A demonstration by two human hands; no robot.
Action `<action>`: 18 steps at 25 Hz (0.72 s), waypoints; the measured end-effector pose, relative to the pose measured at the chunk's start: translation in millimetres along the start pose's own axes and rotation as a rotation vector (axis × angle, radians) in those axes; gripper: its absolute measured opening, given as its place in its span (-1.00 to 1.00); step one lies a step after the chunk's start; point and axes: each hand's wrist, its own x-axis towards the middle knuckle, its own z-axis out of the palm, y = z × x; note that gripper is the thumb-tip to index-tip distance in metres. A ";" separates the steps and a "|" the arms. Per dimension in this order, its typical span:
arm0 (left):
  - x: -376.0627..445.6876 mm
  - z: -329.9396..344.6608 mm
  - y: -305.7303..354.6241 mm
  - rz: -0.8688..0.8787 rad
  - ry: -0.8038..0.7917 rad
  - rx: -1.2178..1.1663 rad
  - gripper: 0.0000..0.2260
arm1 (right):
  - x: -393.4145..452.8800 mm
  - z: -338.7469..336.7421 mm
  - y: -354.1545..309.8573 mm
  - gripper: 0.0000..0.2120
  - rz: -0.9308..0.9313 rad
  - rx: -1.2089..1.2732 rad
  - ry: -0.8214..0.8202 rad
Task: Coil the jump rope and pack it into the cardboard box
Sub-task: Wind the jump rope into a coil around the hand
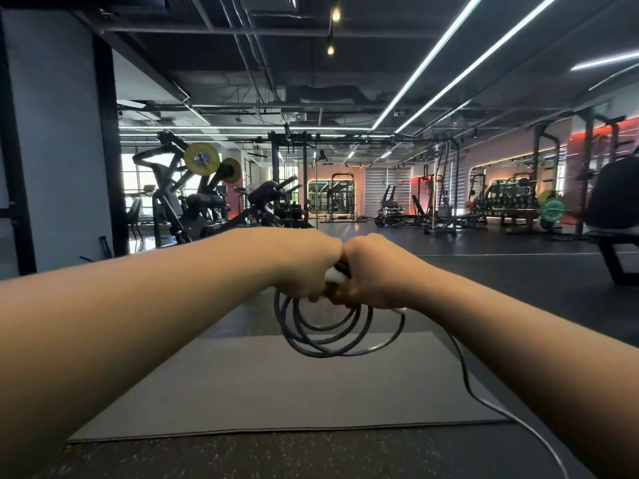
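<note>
My left hand [306,267] and my right hand [370,271] are held out in front of me, fists touching. Both grip the dark jump rope [325,335]. Several loops of it hang below my hands in a round coil. A white part of a handle [334,275] shows between the two fists. One loose strand [484,399] trails from under my right hand down to the lower right edge of the view. No cardboard box is in view.
A grey mat [276,385] lies on the dark speckled gym floor below the coil. Weight machines [193,202] stand at the left, racks and benches [449,216] farther back, and a bench [619,243] at the right edge.
</note>
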 end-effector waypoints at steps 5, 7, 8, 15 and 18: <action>-14.5 13.5 -16.1 -0.073 0.072 0.127 -0.84 | -4.3 -12.5 9.5 -0.47 0.053 0.032 -0.015; -30.2 16.0 -35.8 -0.058 0.130 0.039 -0.84 | -7.0 -21.5 21.7 -0.41 0.057 0.156 -0.054; -38.2 17.8 -46.7 -0.044 0.148 -0.022 -0.83 | -8.8 -25.3 27.2 -0.45 0.046 0.235 -0.070; -68.0 36.1 -90.4 0.070 0.128 -0.156 -0.78 | -14.8 -29.7 51.3 -0.51 0.111 0.514 -0.124; -76.0 40.5 -91.7 0.036 0.175 -0.210 -0.76 | -19.4 -24.5 61.3 -0.44 0.214 0.560 -0.042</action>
